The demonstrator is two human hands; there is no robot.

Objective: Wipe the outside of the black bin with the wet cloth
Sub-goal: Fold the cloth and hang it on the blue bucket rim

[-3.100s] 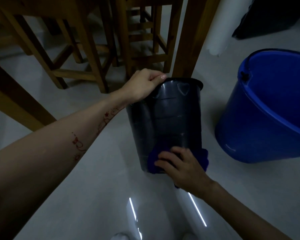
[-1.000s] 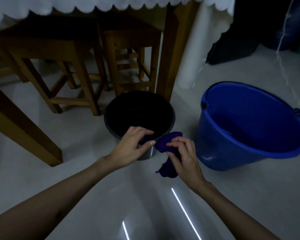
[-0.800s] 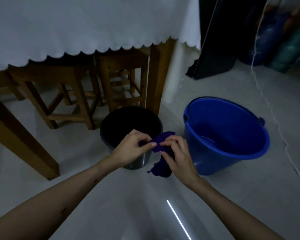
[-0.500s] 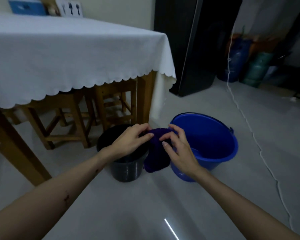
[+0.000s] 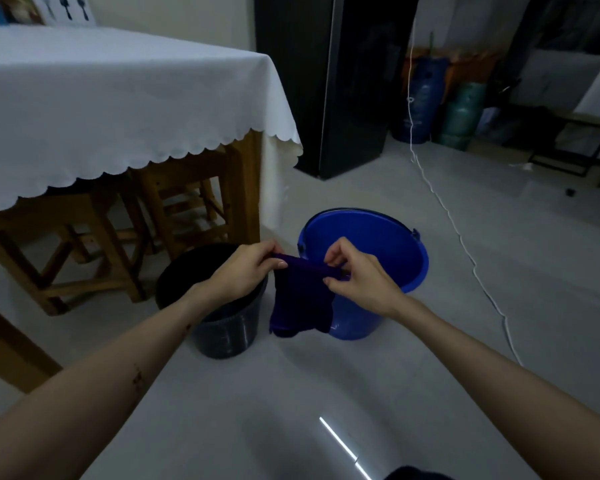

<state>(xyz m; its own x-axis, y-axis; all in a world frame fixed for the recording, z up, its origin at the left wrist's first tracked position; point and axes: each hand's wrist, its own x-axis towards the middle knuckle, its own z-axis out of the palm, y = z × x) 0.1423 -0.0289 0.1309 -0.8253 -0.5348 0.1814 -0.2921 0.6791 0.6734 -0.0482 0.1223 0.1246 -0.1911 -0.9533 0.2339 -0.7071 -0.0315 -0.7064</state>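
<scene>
The black bin (image 5: 226, 336) stands upright on the grey floor, left of centre. A dark blue wet cloth (image 5: 300, 303) hangs in the air between the bin and a blue bucket. My left hand (image 5: 246, 270) pinches the cloth's upper left corner, above the bin's right rim. My right hand (image 5: 359, 275) pinches the upper right corner, in front of the bucket. The cloth is spread between both hands and touches neither the bin nor the floor.
The blue bucket (image 5: 392, 244) stands just right of the bin. A wooden table with a white tablecloth (image 5: 118, 98) and wooden stools (image 5: 94, 244) is on the left. A white cable (image 5: 465, 244) runs across the floor on the right. A dark cabinet (image 5: 326, 81) stands behind.
My left hand let go of the bin's rim and took the cloth. Both hands lifted and spread the cloth. The view rose and the bin stands upright on the floor.
</scene>
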